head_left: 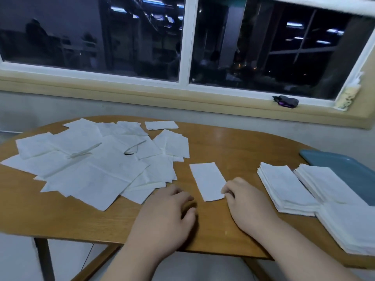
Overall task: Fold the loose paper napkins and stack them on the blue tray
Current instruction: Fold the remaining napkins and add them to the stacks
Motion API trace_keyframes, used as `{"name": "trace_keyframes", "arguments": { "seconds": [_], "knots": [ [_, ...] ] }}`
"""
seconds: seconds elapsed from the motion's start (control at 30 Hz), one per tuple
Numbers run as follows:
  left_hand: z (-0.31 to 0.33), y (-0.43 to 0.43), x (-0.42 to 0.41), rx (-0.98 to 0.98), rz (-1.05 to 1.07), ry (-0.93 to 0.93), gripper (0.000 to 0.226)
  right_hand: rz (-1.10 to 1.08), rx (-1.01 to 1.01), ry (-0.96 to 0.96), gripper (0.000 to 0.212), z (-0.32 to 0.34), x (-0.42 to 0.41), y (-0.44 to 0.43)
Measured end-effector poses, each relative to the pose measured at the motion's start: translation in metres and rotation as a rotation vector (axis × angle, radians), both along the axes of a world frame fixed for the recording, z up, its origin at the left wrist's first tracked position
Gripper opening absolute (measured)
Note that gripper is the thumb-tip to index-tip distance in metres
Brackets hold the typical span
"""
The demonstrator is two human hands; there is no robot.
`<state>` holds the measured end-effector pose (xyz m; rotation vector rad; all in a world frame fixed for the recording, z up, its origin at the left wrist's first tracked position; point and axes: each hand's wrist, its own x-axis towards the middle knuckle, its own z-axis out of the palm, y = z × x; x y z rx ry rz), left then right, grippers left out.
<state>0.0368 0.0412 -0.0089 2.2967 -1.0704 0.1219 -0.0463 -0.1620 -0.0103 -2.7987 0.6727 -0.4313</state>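
Fingers [229,188] of the right hand [247,203] are curled, pinching the near corner of a folded napkin [207,179] laid flat on the table [233,142]; left hand [168,211] is rested beside it, fingers loosely bent, nothing held. Loose napkins [97,159] are heaped left; folded stacks [284,185] are set right, by the blue tray [341,165]

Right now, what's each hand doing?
Left hand: open, resting on the table, holding nothing.
Right hand: pinching the napkin at its near edge.

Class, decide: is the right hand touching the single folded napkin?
Touching. The head view shows the right hand pinching the near right corner of the folded napkin.
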Motion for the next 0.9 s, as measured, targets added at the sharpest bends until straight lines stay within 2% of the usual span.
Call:
{"name": "trace_keyframes", "arguments": {
  "seconds": [0.13,0.27,0.37,0.47,0.63,0.7,0.8,0.9],
  "knots": [
    [-0.003,0.007,-0.016,0.034,-0.131,-0.048,0.049,0.096,0.079,-0.03,0.022,0.0,-0.059,0.021],
    [-0.008,0.011,-0.024,0.134,-0.259,-0.108,0.064,0.106,0.122,-0.108,0.022,-0.004,-0.083,0.025],
    [-0.011,0.013,-0.026,0.153,-0.279,-0.159,0.057,0.065,0.201,-0.165,0.023,-0.005,-0.09,0.024],
    [-0.014,0.014,-0.026,0.104,-0.262,-0.225,0.041,0.156,0.268,-0.164,0.03,-0.002,-0.092,0.024],
    [-0.019,0.014,-0.029,0.045,-0.278,-0.307,0.023,0.386,0.108,0.077,0.05,-0.005,-0.096,0.015],
    [-0.02,0.016,-0.028,0.034,-0.307,-0.277,0.02,0.371,0.103,0.021,0.04,-0.008,-0.095,0.015],
    [-0.021,0.019,-0.027,0.038,-0.306,-0.22,0.026,0.302,0.141,-0.139,0.011,-0.01,-0.094,0.019],
    [-0.017,0.021,-0.028,0.051,-0.335,-0.21,0.028,0.244,0.234,-0.212,0.019,-0.007,-0.094,0.022]
  ]
}}
